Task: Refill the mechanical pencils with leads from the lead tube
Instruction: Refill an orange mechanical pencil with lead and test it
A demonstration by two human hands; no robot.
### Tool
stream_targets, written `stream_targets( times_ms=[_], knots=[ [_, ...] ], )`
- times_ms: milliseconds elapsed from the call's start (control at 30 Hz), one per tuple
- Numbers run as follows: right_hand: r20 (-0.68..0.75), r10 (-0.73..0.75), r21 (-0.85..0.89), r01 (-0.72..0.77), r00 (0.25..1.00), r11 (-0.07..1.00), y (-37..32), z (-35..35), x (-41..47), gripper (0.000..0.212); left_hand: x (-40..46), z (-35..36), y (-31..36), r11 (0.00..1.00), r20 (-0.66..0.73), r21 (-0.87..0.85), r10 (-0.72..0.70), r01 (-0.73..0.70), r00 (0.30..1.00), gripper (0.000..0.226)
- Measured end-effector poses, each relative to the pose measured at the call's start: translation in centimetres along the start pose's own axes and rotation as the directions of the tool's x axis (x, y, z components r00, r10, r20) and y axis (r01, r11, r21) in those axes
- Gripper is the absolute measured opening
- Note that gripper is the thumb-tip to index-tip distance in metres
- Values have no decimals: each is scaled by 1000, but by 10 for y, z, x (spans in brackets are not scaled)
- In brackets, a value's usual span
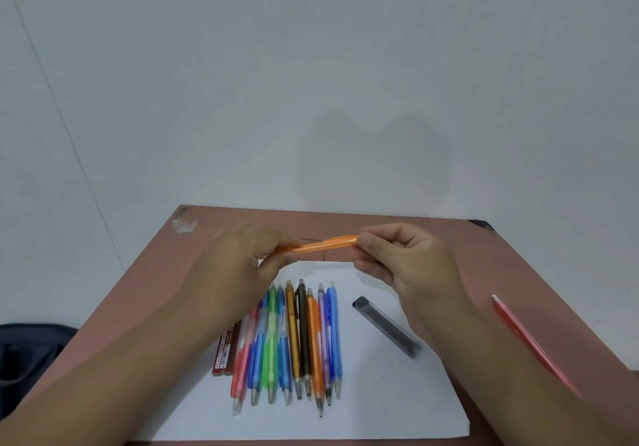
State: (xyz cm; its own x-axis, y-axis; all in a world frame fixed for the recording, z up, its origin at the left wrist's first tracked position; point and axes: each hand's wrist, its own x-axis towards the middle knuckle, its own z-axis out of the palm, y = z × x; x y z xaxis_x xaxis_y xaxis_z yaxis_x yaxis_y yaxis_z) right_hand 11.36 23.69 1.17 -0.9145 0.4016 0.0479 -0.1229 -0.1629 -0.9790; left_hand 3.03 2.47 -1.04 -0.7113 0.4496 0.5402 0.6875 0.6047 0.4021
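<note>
My left hand (pixel 249 259) and right hand (pixel 397 259) pinch the orange mechanical pencil (pixel 325 243) by its ends — light, slick plastic; the lead tube (pixel 385 326) holds brittle leads — gently.

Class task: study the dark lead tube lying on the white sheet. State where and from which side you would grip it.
Pinch the lead tube across its long flat sides at mid-length, coming from above. It lies flat and diagonal on the white sheet, apart from the pencil row, so both sides are free.
</note>
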Motion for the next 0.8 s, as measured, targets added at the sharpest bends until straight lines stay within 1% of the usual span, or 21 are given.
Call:
stream_targets(
  times_ms=[100,133,267,333,400,467,500,567,667,800],
  knots=[
    [-42,-74,-208,64,996,976,5,-3,6,8,0,0,-2,1000,18,-2,-24,24,1000,25],
    [-51,-98,-242,83,994,967,6,-4,8,11,0,0,-3,999,16,0,-34,34,999,24],
    [-59,-146,-290,123,988,949,9,-14,15,15,0,0,-9,997,14,2,-83,83,996,21],
    [-46,-156,-370,129,987,920,12,-20,18,18,0,-1,-14,995,18,-1,-104,104,994,21],
    [-2,-164,-532,138,986,835,16,-25,23,21,-1,-1,-17,994,9,-20,-108,108,994,23],
    [88,-153,-698,171,984,696,21,-28,26,28,-1,-1,-19,994,2,-24,-110,110,994,23],
    [136,-136,-749,192,981,634,24,-29,28,32,-1,-1,-20,994,-3,-18,-105,105,994,21],
    [208,-106,-792,231,972,564,28,-30,30,38,-1,0,-22,995,-6,-4,-104,104,995,20],
    [269,-103,-808,282,958,518,31,-29,31,41,-1,1,-25,993,2,3,-117,117,993,21],
    [282,-103,-805,294,954,515,33,-29,33,40,-1,2,-25,991,23,-13,-135,135,991,17]
  ],
)
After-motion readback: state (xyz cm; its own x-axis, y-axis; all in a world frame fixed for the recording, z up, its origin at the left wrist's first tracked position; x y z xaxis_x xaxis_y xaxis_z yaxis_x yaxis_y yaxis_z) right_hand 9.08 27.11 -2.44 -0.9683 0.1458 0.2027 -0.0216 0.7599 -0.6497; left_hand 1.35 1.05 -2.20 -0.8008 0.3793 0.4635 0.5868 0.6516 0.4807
